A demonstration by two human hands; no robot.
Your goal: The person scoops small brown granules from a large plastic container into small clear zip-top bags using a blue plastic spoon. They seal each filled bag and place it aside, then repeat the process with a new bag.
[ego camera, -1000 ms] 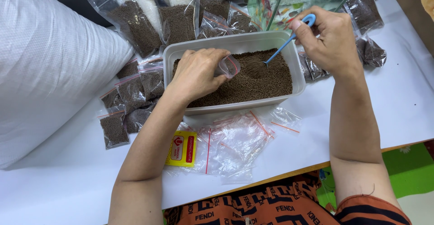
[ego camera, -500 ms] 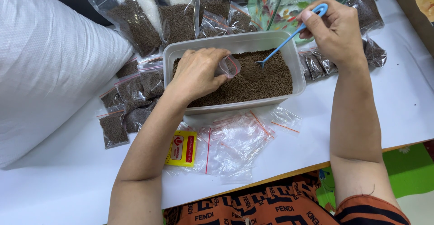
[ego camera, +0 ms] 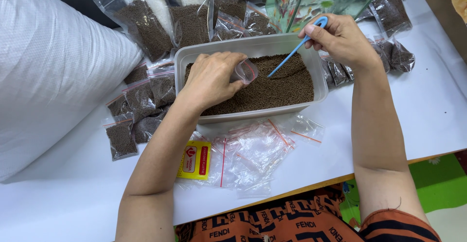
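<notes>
Left hand (ego camera: 210,79) pinches small bag (ego camera: 244,71) over tub (ego camera: 194,57) (rim close).

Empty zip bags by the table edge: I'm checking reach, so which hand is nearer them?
Left. The left hand is in the tub just above the empty zip bags; the right hand is farther up.

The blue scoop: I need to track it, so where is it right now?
The blue scoop is pinched in the right hand, its tip in the brown pellets near the small bag.
</notes>
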